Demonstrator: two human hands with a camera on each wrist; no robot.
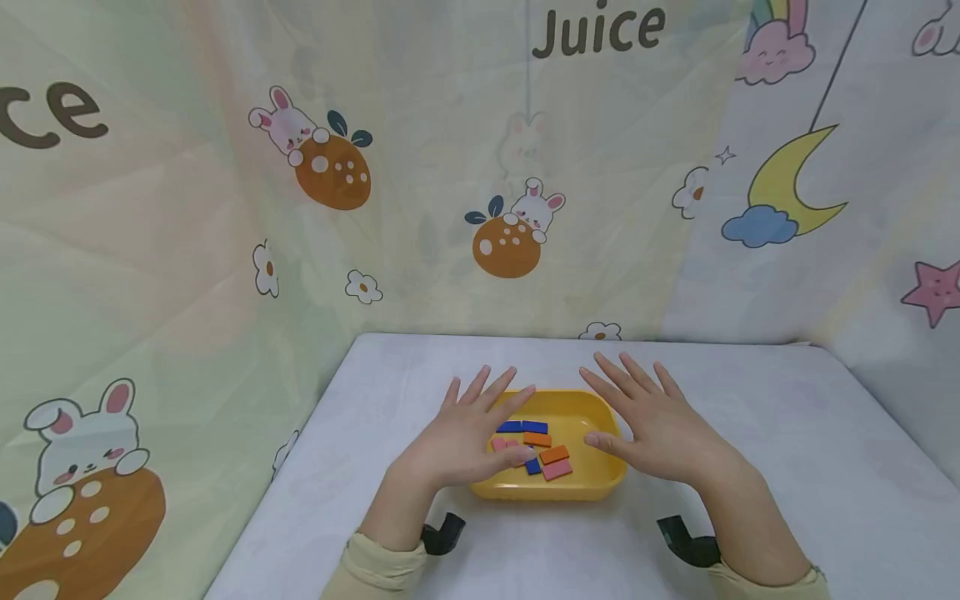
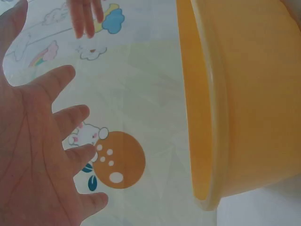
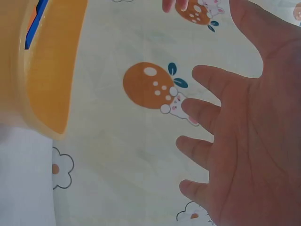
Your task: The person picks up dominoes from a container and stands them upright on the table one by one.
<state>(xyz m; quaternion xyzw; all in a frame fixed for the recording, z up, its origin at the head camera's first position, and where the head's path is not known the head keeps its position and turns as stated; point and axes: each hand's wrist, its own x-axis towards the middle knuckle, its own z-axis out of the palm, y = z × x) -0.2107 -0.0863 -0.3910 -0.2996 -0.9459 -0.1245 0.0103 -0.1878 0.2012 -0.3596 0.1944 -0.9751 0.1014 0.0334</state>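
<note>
A yellow tray (image 1: 585, 408) stands on the white table, holding several small flat blocks. Among them are blue blocks (image 1: 535, 427), orange blocks (image 1: 554, 455) and pink blocks (image 1: 557, 470). My left hand (image 1: 472, 437) hovers over the tray's left side with fingers spread, hiding part of that side. Over the right edge my right hand (image 1: 660, 425) is held the same way, fingers spread and apart from the blocks. Neither hand holds anything. The wrist views show both palms, the left palm (image 2: 37, 155) and the right palm (image 3: 254, 141), beside the tray wall.
The white table (image 1: 300, 533) reaches out around the tray. Behind and to the left hangs a cloth (image 1: 420, 167) printed with rabbits, oranges and a moon. A black wrist strap piece (image 1: 444, 533) juts from the left wrist, another black piece (image 1: 688, 542) from the right.
</note>
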